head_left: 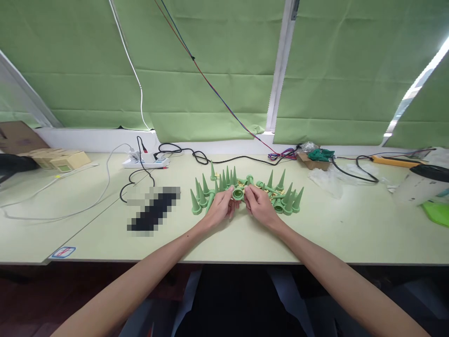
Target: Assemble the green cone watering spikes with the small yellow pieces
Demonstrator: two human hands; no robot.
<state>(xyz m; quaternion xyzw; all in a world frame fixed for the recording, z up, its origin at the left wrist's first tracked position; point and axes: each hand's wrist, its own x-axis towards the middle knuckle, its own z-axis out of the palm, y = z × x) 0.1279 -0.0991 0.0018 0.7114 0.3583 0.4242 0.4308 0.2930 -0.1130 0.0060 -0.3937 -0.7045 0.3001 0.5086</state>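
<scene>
A green plastic piece with a round open end (238, 194) is between my two hands, its opening turned toward me. My left hand (221, 205) has its fingers closed on the piece from the left. On the right, my right hand (258, 204) is also closed, its thumb and fingers pinched close to the piece; what exactly they grip is too small to tell. Green cones (195, 202) stand upright to the left of my hands, and more green cones (289, 201) stand to the right. Behind my hands lie further green parts and small yellow bits.
A power strip (131, 163) with cables and a blurred dark object (154, 210) are at the left. Farther left are yellowish boxes (70, 160). A small carton (312, 163) with green material stands back right, and a lidded cup (423, 185) at far right.
</scene>
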